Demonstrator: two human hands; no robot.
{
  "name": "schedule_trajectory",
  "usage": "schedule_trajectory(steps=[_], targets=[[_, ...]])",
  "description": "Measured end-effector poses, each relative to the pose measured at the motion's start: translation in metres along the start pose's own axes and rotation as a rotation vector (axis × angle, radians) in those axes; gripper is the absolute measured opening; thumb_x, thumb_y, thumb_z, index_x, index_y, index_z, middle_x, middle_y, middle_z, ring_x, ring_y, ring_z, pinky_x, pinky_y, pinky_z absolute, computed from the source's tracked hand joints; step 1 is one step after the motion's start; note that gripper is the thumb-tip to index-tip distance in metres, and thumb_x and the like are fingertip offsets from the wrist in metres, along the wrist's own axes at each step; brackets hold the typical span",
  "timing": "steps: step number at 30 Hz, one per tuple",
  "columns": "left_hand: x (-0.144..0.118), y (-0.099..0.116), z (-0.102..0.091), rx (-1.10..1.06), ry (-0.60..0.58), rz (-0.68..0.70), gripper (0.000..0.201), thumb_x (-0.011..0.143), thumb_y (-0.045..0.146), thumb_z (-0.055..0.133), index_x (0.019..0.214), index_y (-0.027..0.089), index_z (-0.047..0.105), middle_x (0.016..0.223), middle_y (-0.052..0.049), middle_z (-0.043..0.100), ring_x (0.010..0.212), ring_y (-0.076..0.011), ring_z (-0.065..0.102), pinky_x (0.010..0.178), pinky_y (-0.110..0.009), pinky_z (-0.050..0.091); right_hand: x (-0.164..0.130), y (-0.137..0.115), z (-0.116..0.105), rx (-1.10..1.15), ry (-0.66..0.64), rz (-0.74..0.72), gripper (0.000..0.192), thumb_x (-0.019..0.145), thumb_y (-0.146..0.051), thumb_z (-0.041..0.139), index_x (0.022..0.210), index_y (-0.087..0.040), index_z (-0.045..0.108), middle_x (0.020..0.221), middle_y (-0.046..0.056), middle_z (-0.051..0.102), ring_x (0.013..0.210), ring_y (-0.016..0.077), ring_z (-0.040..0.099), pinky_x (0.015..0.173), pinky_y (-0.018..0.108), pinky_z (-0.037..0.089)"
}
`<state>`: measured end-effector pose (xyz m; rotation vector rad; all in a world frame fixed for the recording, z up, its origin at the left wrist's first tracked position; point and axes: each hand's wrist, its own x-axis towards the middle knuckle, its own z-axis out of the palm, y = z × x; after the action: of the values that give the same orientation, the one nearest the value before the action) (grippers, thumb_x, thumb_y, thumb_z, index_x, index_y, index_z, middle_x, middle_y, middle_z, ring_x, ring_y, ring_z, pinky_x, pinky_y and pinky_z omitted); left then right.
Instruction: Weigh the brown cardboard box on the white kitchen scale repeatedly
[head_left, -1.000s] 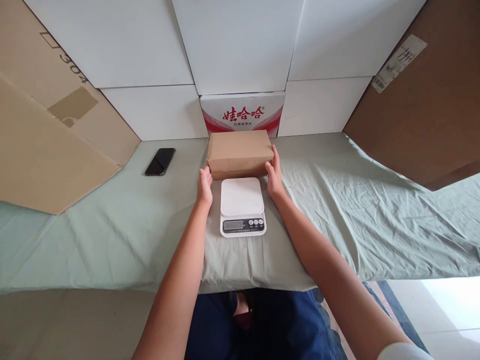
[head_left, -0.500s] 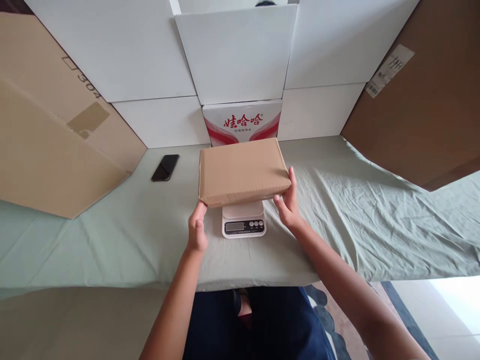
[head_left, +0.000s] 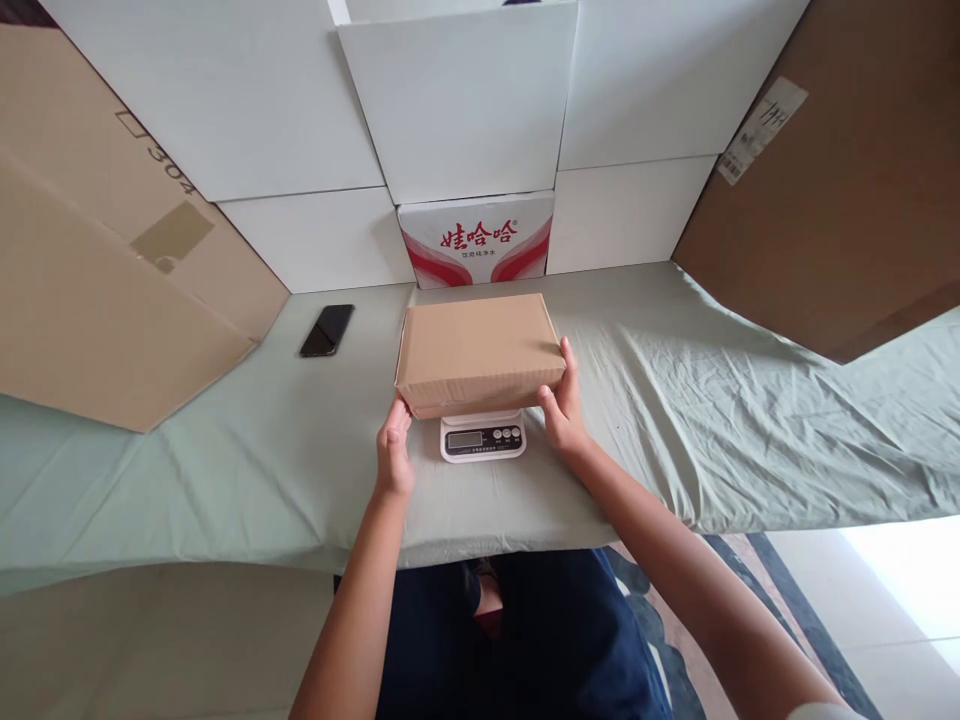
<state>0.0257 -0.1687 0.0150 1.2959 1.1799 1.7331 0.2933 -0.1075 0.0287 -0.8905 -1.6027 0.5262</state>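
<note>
A closed brown cardboard box is held between both hands, over a white digital kitchen scale. The scale's display and buttons show in front of the box, while its weighing plate is mostly hidden beneath. My left hand grips the box at its near left corner, fingers partly under it. My right hand clasps the near right corner, thumb on the front side and fingers along the right end. Whether the box's underside touches the plate I cannot tell.
A black phone lies on the green cloth to the left. White panels and a red-and-white carton stand behind. Large cardboard sheets flank the table, one at left and one at right.
The cardboard box has come down lower over the scale and lies more level, with both hands still on it. The camera view has shifted slightly.
</note>
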Motion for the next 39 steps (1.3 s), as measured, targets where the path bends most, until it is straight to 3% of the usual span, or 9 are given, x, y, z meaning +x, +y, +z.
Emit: schedule_trajectory(steps=[3,8,14,22,30,39], targets=[[-0.0010,-0.0017,-0.0008,-0.010,-0.010,0.017,0.096,0.086,0.091,0.045,0.148,0.020,0.064,0.156,-0.018,0.061,0.155,-0.0406,0.045,0.125,-0.051,0.041,-0.0007,0.0022,-0.0001,-0.047,-0.009,-0.011,0.077,0.105,-0.061,0.042,0.171,-0.032,0.015,0.166,0.012,0.037,0.154,0.0359,0.041,0.128,0.065,0.037],[-0.0033,-0.0029,-0.0015,-0.010,0.005,0.013,0.095,0.086,0.090,0.046,0.149,0.020,0.064,0.156,-0.018,0.061,0.156,-0.0407,0.043,0.125,-0.051,0.041,-0.0010,0.0026,0.0016,-0.014,0.010,-0.017,0.074,0.105,-0.061,0.043,0.170,-0.037,0.016,0.164,0.012,0.039,0.153,0.0359,0.042,0.125,0.064,0.041],[-0.0011,-0.0018,-0.0001,0.013,0.036,0.011,0.099,0.085,0.092,0.045,0.151,0.020,0.062,0.161,-0.018,0.056,0.158,-0.0401,0.040,0.126,-0.050,0.040,0.0016,-0.0019,-0.0023,0.096,0.092,0.093,0.074,0.103,-0.064,0.042,0.169,-0.044,0.013,0.153,0.011,0.044,0.143,0.0353,0.054,0.116,0.065,0.050],[-0.0006,-0.0048,-0.0012,-0.004,0.023,0.020,0.096,0.087,0.089,0.045,0.152,0.020,0.061,0.159,-0.018,0.057,0.155,-0.0401,0.045,0.126,-0.051,0.040,0.0041,-0.0033,-0.0019,0.133,0.090,0.103,0.073,0.103,-0.066,0.043,0.168,-0.044,0.018,0.157,0.012,0.043,0.143,0.0368,0.054,0.117,0.068,0.048],[-0.0010,-0.0059,-0.0038,0.006,-0.020,0.054,0.093,0.090,0.087,0.043,0.154,0.022,0.059,0.163,-0.015,0.055,0.159,-0.0383,0.038,0.129,-0.049,0.036,0.0056,-0.0061,-0.0046,0.071,0.058,0.081,0.070,0.105,-0.065,0.039,0.168,-0.038,0.023,0.163,0.011,0.043,0.150,0.0346,0.050,0.122,0.063,0.044],[-0.0030,-0.0031,-0.0005,-0.004,-0.019,0.024,0.095,0.088,0.089,0.045,0.150,0.020,0.063,0.154,-0.018,0.062,0.152,-0.0395,0.050,0.123,-0.050,0.044,0.0006,0.0008,0.0009,0.093,0.043,0.027,0.067,0.105,-0.063,0.042,0.166,-0.037,0.031,0.168,0.008,0.043,0.156,0.0334,0.045,0.127,0.061,0.042]])
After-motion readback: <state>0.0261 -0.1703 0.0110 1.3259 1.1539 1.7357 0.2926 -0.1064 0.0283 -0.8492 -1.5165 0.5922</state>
